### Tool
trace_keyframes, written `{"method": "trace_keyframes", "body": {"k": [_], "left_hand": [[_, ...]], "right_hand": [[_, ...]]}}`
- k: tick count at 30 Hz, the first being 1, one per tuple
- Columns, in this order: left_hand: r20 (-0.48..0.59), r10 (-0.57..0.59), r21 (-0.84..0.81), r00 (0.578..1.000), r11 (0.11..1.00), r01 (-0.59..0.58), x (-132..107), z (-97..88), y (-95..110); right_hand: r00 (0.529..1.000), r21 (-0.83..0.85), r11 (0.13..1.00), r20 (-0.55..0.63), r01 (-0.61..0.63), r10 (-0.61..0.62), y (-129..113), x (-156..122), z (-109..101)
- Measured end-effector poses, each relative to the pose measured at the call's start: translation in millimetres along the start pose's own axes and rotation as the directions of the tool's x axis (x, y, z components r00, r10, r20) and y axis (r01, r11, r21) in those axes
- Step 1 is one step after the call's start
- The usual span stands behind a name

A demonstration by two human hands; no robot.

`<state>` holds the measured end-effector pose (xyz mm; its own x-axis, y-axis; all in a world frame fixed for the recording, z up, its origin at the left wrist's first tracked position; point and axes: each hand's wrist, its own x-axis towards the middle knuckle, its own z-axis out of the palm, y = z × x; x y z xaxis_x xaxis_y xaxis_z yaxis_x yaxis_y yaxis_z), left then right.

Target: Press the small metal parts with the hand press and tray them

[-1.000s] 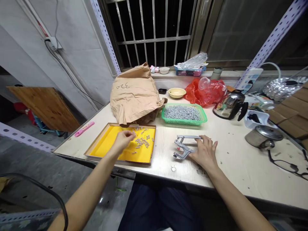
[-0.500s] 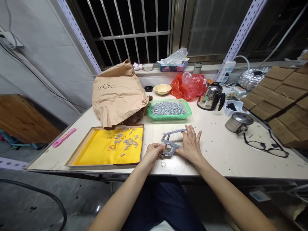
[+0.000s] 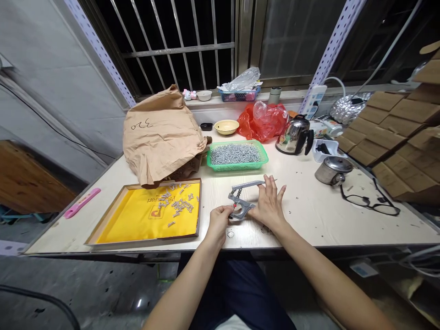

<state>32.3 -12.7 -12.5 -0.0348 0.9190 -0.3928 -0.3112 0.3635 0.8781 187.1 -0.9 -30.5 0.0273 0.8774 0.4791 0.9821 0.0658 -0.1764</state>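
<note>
Grey metal pliers (image 3: 244,207) with a coil spring between the handles lie near the table's front edge, jaws toward the left. My right hand (image 3: 271,206) grips them, its fingertips on the upper handle and its palm by the lower one. Thumb and forefinger of my left hand (image 3: 219,221) are pinched together at the jaws, beside a small red spot. What they hold is too small to name. A small clear piece (image 3: 230,233) lies on the table just below the jaws.
Left of my hands, a shallow box (image 3: 200,206) with a yellow lining holds scattered small metal pieces (image 3: 182,207). Behind stands a green basket (image 3: 237,167) full of similar pieces. A paper bag (image 3: 161,133), kettle (image 3: 294,135), metal cup (image 3: 332,170), glasses (image 3: 371,204) and pink cutter (image 3: 82,203) surround the work area.
The view has shifted a little to the right, so things on the table appear farther left. Both hands keep their places at the pliers, with little other visible change.
</note>
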Motion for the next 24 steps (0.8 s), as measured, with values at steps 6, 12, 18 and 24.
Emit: {"method": "trace_keyframes", "body": {"k": [6,12,18,24], "left_hand": [[-0.006,0.056,0.032,0.998,0.998,-0.056,-3,-3.0,-2],[-0.02,0.088,0.063,0.996,0.994,-0.087,-4,-3.4,-3],[-0.034,0.139,0.113,0.99,0.985,-0.134,-2,-6.0,-12],[-0.033,0.149,0.104,0.988,0.984,-0.145,-3,-7.0,-15]], "right_hand": [[1.0,-0.01,1.0,0.015,0.005,-0.005,-1,-1,-1],[0.999,-0.014,1.0,0.038,0.021,-0.02,0,-1,-2],[0.999,-0.015,0.999,0.026,0.047,-0.047,0,-1,-2],[0.997,0.013,0.997,-0.031,0.075,-0.074,1,0,0]]}}
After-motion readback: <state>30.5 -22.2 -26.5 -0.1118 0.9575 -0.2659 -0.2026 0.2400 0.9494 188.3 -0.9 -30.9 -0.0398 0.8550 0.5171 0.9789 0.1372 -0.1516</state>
